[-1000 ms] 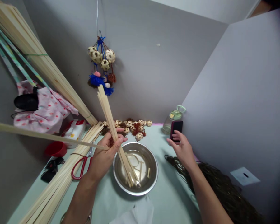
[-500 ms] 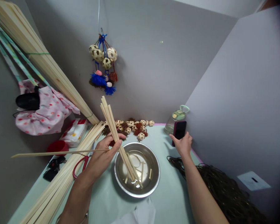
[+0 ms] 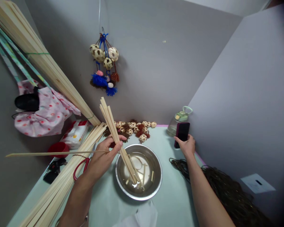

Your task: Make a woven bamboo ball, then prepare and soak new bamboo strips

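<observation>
My left hand [image 3: 106,156] is closed on a bundle of pale flat strips [image 3: 111,124], held at a slant with the lower ends in the water of a steel bowl [image 3: 117,186]. One single strip [image 3: 49,154] juts out leftward from the same hand. Short cut pieces [image 3: 152,176] lie in the bowl. At the right, my right hand [image 3: 187,146] grips the lower part of a dark phone [image 3: 182,132], thumb on its left edge. The phone stands upright in front of a clear bottle [image 3: 172,126] with a green lid. The fingers behind the phone are partly hidden.
Long strips [image 3: 59,186] and red-handled scissors [image 3: 81,167] lie on the left, near a red bowl [image 3: 58,148] and a tissue pack [image 3: 77,134]. Small woven balls [image 3: 143,137] line the wall. Dark cord [image 3: 223,192] is heaped right. A white cloth [image 3: 139,217] lies in front.
My right hand's thumb has shifted slightly right and now sits against the phone's edge. The single strip reaches slightly farther left. The bundle and bowl stay almost the same.
</observation>
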The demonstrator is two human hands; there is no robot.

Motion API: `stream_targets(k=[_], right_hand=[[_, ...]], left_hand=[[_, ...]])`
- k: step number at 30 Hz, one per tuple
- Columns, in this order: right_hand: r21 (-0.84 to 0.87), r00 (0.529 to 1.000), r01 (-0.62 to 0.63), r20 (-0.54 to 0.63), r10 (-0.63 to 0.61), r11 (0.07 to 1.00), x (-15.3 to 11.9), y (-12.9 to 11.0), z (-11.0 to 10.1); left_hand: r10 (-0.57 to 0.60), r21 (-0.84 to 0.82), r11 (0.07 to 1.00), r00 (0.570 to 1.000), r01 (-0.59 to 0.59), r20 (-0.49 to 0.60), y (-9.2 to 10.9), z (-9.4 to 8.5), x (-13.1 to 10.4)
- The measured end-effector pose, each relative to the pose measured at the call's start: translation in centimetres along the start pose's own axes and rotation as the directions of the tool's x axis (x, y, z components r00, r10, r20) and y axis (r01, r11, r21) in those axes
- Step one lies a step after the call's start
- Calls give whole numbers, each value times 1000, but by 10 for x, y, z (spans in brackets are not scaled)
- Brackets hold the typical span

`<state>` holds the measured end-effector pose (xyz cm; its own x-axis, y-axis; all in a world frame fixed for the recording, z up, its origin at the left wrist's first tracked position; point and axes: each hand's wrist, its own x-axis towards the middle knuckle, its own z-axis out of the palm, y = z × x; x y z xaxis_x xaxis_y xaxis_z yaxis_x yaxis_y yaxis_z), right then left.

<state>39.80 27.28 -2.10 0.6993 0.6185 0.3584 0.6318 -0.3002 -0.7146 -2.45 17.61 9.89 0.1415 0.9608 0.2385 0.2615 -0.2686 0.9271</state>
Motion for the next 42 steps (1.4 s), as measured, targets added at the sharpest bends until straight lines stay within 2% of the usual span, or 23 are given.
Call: stream_targets(k=[13,18,23,30,36,42], right_hand=[[73,993,118,-4,-119,990,-3,2,-2],[66,989,145,-47,-143,987,-15,-2,-13],[31,983,171,-77,-168,985,-39,0,-25],[-35,988,156,-4,-156,987,-62,1,-18],[-25,982,188,0,-188,982,-56,-13,-15],[25,966,254,-43,-253,967,-52,-24,-25]], left_hand=[[-26,37,999,1000,27,-14,5,-1,0],[-25,-19,1000,992,23,-120,10,-3,-2],[5,-20,1000,974,-10,-225,16,-5,-2],[-2,-35,999,983,-4,-182,13,-3,-3],[7,4,1000,986,-6,-164,12,-3,-2],[-19,-15,1000,988,17,-152,13,-3,-3]])
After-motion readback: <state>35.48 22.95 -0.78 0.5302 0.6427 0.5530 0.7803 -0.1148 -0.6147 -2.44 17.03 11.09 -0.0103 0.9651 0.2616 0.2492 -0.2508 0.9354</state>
